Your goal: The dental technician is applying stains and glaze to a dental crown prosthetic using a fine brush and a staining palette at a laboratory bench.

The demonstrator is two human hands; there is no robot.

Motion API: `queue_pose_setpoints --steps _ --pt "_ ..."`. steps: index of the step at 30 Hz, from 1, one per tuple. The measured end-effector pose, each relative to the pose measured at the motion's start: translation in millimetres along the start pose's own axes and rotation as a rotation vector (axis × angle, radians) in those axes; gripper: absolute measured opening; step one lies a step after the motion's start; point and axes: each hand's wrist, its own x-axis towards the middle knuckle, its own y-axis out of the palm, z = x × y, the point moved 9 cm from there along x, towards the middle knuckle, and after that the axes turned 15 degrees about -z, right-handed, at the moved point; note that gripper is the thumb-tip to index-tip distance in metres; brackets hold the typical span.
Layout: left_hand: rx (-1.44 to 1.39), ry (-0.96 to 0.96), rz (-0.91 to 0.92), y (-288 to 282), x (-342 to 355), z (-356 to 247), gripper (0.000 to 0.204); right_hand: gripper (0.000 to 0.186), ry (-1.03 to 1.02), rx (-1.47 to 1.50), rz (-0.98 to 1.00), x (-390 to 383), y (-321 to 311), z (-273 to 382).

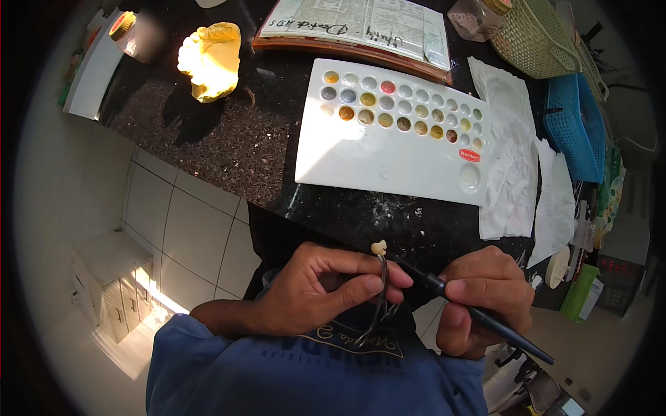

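Through the head camera I am looking down on two bare hands working in front of a blue shirt [298,381], just below the near edge of a dark speckled table [229,152]. The hands are standing apart from each other, each closing on something. I am seeing the left hand [326,288] pinching a metal clamp [383,267] between thumb and fingers, and at the clamp's upper end a small cream tooth [378,247] is sitting, clear of the fingertips. The right hand [485,291] is gripping a dark brush [499,326] like a pen, its thin end pointing up and left, just beside the tooth; whether the two are touching, I am not able to tell. Beyond the hands, a white palette [381,156] is lying on the table, its small round wells holding yellow, blue, red, brown and pale colours. To its left a pale yellow plaster model of teeth [215,66] is catching the sun, with a yellow-lidded jar [128,35] standing farther left. Behind the palette a thick book [354,31] is resting, and to the right crumpled white paper [510,159] is lying near a blue basket [574,132]
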Motion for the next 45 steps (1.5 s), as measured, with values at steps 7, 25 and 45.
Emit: queue_pose_setpoints --steps 7,25,45 --pt "0.013 0.040 0.012 2.3 0.2 -3.4 0.024 0.016 -0.023 -0.062 0.089 -2.0 6.0 -0.1" --pt "0.016 0.022 0.081 1.4 0.4 -0.1 0.023 0.018 -0.037 -0.047 0.107 -2.1 5.7 -0.1" --pt "0.011 0.025 0.002 0.4 -0.1 -1.6 0.025 0.018 -0.005 -0.061 0.068 -1.2 2.8 -1.4"
